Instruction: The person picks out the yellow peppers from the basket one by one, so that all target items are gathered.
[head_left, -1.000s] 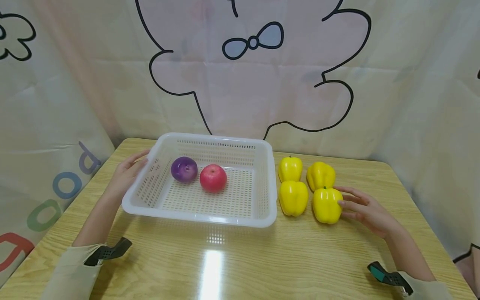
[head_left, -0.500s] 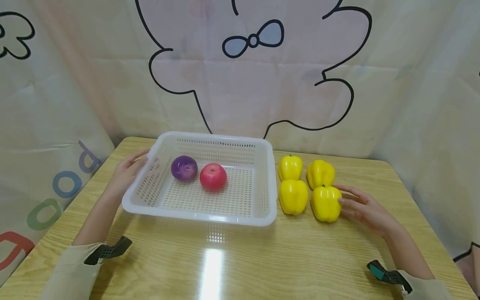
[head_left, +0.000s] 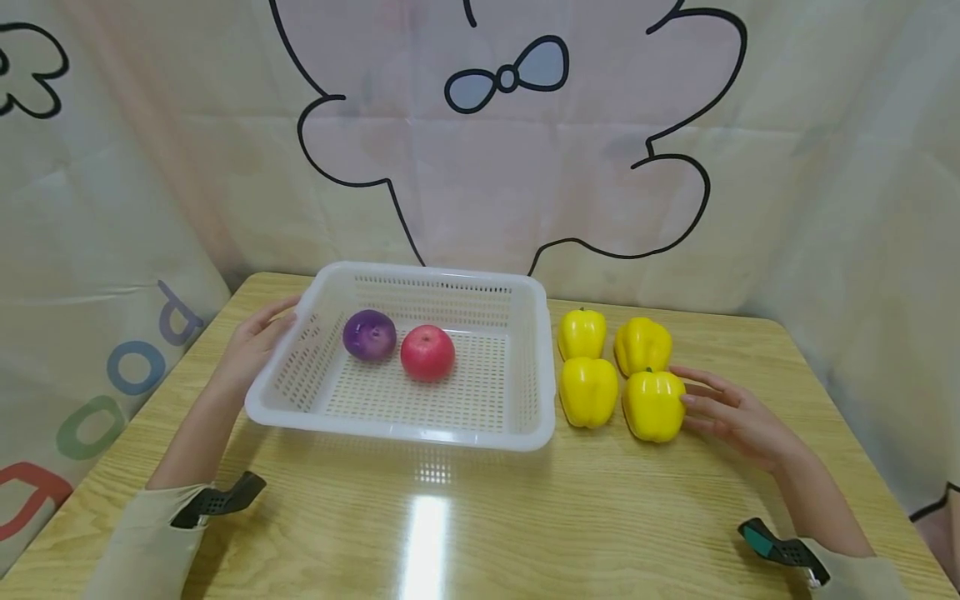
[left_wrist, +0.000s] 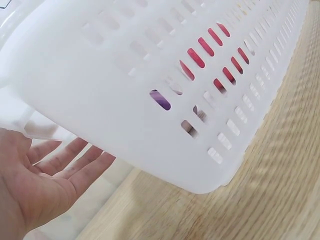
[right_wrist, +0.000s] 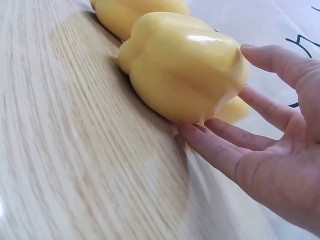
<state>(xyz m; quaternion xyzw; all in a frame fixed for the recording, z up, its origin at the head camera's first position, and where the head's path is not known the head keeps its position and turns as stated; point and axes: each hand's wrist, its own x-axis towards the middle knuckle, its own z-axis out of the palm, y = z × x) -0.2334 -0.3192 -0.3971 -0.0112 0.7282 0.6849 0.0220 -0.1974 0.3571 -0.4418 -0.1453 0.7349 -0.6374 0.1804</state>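
A white plastic basket (head_left: 525, 367) with slotted walls holds a purple, onion-like ball (head_left: 369, 336) and a red apple (head_left: 427, 353). At its left end, my left hand (head_left: 258, 342) has its fingers extended against the basket's side, near the rim; the left wrist view shows the palm open. Right of the basket stand several yellow bell peppers in two rows. My right hand (head_left: 738, 421) is at the front right bell pepper (head_left: 654, 406), thumb and fingertips against its side. In the right wrist view those fingers are spread and only gently bent around the bell pepper (right_wrist: 185, 67).
Three other bell peppers, including the front left one (head_left: 588, 392), stand close between the basket and the right hand. The wooden table (head_left: 525, 525) ends at a printed curtain (head_left: 810, 208) behind and along both sides.
The front right bell pepper has shifted very slightly left, toward its neighbour. The basket and left hand stay in place; the head view tilts a little.
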